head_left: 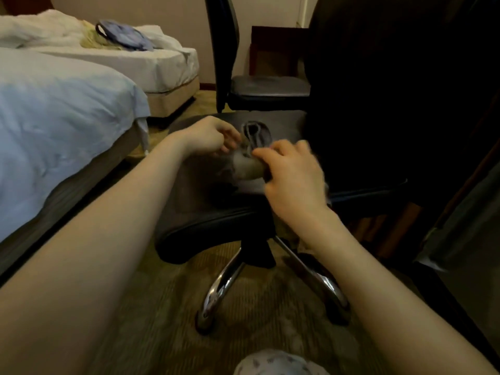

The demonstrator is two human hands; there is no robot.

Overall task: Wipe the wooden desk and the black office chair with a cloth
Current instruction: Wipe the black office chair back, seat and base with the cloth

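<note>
A black office chair [205, 201] stands in front of me, its seat facing me and its chrome base [224, 288] on the carpet. A grey cloth [253, 161] lies bunched on the seat. My right hand [292, 177] grips the near part of the cloth with curled fingers. My left hand [208, 136] pinches the cloth's left edge beside a dark looped part of it [255, 132]. Both hands are blurred. The chair's tall dark back [378, 104] rises at the right. The wooden desk is not clearly seen.
A second black chair [267, 90] stands just behind the first. A bed with a light blue sheet [59, 117] fills the left side, close to the chair. A second bed [151, 63] with a blue bag [121, 36] lies farther back. Dark furniture [465, 212] stands at the right.
</note>
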